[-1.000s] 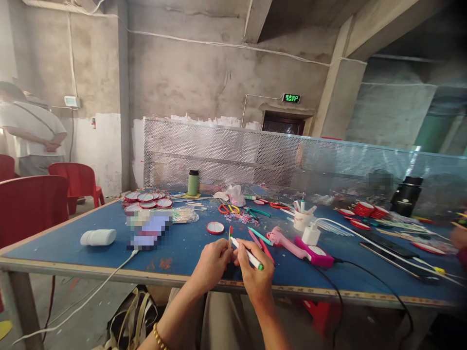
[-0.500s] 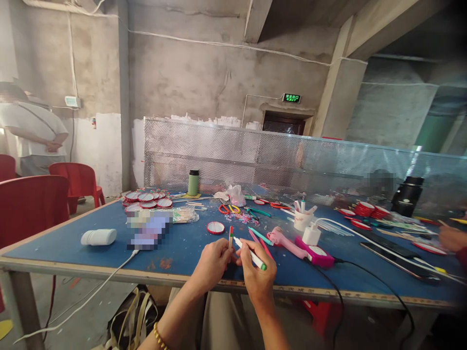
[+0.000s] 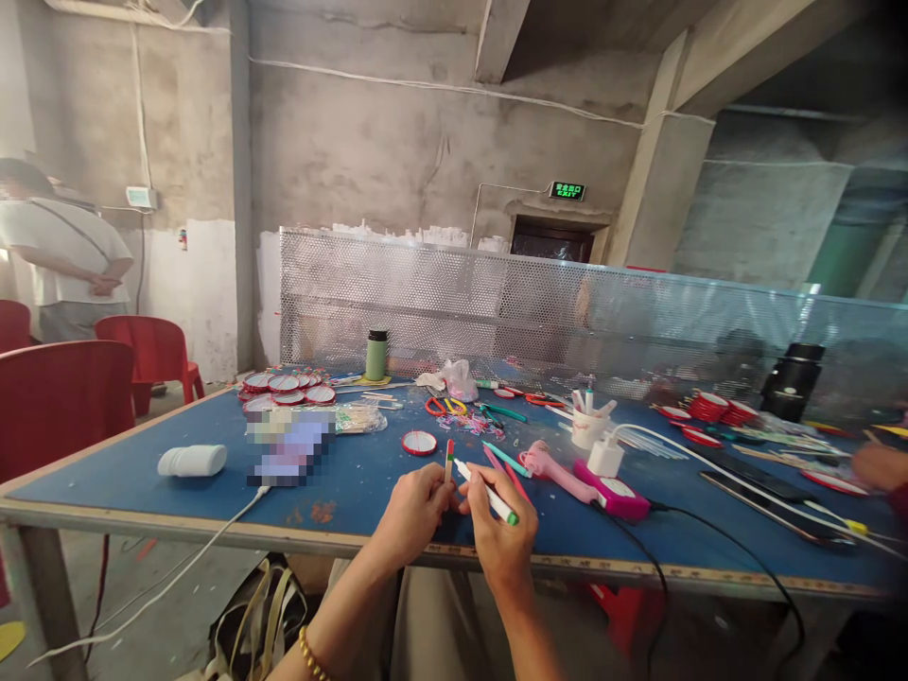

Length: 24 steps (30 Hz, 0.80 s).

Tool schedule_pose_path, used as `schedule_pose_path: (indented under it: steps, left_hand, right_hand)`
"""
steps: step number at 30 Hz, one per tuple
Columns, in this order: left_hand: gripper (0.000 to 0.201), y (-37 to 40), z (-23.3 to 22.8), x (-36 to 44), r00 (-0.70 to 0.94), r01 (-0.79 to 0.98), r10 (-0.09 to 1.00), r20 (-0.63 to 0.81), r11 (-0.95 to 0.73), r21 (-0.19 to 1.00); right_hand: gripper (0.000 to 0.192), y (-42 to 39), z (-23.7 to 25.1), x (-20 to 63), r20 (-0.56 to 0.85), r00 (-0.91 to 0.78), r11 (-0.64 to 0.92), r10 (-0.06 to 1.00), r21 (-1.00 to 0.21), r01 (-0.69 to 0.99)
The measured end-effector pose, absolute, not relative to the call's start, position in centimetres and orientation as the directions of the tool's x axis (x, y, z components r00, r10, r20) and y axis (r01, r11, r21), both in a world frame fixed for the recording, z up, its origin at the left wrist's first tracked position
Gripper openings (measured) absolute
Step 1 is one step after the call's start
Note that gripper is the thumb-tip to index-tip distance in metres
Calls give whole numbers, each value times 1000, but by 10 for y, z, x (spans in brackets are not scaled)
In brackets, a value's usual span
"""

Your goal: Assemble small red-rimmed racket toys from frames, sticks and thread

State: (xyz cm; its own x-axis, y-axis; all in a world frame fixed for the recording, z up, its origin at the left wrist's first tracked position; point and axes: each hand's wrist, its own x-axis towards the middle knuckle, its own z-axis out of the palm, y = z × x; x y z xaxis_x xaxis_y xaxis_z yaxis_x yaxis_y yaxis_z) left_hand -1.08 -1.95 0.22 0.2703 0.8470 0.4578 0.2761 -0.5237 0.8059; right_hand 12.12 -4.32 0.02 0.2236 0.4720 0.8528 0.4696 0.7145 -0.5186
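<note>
My left hand [image 3: 415, 511] is closed on a thin wooden craft stick [image 3: 449, 462], held upright near the table's front edge. The stick's upper end is coloured red, with a green band below. In my right hand [image 3: 500, 525] is a white marker pen [image 3: 488, 494] with a green end, its tip pointing at the green band. I cannot tell whether tip and stick touch. Just beyond my hands lies a round red-rimmed disc [image 3: 419, 443]. Pink and teal pens [image 3: 507, 461] lie right of the stick, partly behind my right hand.
A pink glue gun [image 3: 557, 473] and a magenta power block [image 3: 611, 492] with cables stand to the right, by a paper cup [image 3: 591, 427]. A white bottle [image 3: 191, 461] lies left. Red-rimmed discs [image 3: 284, 384] are piled behind. Another person's hand [image 3: 880, 465] shows far right.
My hands, the stick and the marker stay almost in place. At the far right the other person's hand has shifted slightly.
</note>
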Motion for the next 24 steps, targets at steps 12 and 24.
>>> schedule_pose_path:
  steps: [12, 24]
  left_hand:
    - [28, -18, 0, -11, 266, 267, 847, 460, -523, 809]
    - [29, -19, 4, -12, 270, 247, 859, 434, -498, 831]
  right_hand:
    - [20, -44, 2, 121, 855, 223, 716, 468, -514, 471]
    - [19, -43, -3, 122, 841, 227, 721, 491, -539, 436]
